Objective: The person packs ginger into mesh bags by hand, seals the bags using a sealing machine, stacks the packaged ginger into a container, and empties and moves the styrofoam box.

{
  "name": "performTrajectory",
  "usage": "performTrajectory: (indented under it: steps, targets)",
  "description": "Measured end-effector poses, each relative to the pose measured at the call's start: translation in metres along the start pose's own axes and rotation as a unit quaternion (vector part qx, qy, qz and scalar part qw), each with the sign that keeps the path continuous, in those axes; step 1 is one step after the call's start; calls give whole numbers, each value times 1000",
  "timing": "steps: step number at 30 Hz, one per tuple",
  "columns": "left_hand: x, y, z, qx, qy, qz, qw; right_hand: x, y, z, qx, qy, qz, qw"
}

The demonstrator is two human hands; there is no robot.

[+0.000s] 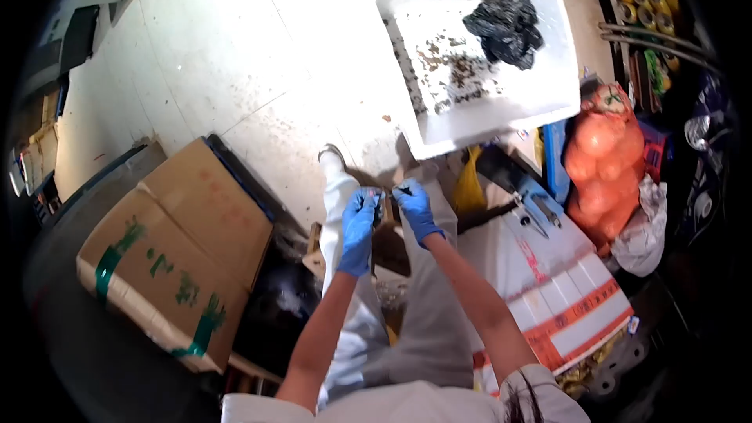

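Observation:
Blue gloves cover both of my hands, which are close together above my knees. My left hand [359,223] is closed, its fingertips pinched round something small and dark that I cannot make out. Just to its right, my right hand [415,207] is closed too, with a small dark thing at its fingertips, too small to name. A narrow gap separates the fingertips. Beyond the hands stands a white foam box [540,102] with dark and brown bits scattered inside and a crumpled black plastic bag [505,29] in its back right corner.
On the left is a cardboard box [180,254] with green tape. A printed white and red carton [556,290] lies at the right, with tools [540,210] on it. Behind it are a red net sack [601,168] and a yellow bag [471,182]. Pale tiles [235,47] form the floor.

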State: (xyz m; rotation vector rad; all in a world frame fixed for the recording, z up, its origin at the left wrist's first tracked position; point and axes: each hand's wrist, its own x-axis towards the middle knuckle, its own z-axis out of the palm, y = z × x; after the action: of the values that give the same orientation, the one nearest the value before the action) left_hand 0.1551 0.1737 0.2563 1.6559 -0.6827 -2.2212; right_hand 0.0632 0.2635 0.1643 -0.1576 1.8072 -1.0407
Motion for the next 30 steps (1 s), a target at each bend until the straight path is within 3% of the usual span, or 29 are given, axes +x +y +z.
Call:
performTrajectory:
  steps: [1,2,4,6,8,10,12,15,16,17,19,20,21,22,28,30]
  targets:
    - [24,-13,-13,-18,51,-29,998,30,49,18,-43,11,23,999]
    - [46,-24,-25,-33,58,-4,998,54,55,27,-219,9,-30,975]
    - [80,-47,-51,-56,68,0,996,116,88,61,-384,27,-1,923]
    - [101,-59,-66,-63,77,-27,995,181,131,75,-445,18,-23,895]
    - [113,-63,-77,-62,86,-58,993,226,145,95,-494,150,-46,855]
    - [118,-57,-78,-53,87,-150,983,284,190,96,-606,243,-143,744]
    - [123,-33,-68,49,71,-146,986,310,202,95,-612,194,-128,756]
    - [130,-28,-68,43,41,-160,985,309,202,97,-585,130,-109,793]
    - [128,-26,-61,36,24,-165,985,309,219,93,-414,65,-41,907]
    - [128,-38,-61,41,40,-167,984,308,275,95,-408,163,-184,880]
    - [126,-57,-61,23,57,-172,983,258,214,95,-495,151,-226,825]
    - [123,-65,-63,9,95,-180,979,239,191,95,-491,70,-122,860]
    - [119,-74,-66,20,102,-163,981,220,192,92,-409,66,-190,890]
    - [115,-80,-66,31,110,-145,983,194,146,84,-383,4,-144,913]
    - [90,-53,-26,142,37,-114,983,105,18,5,-290,-161,-132,934]
    - [88,-47,-8,154,17,-100,983,89,-9,-30,-265,-148,-124,945]
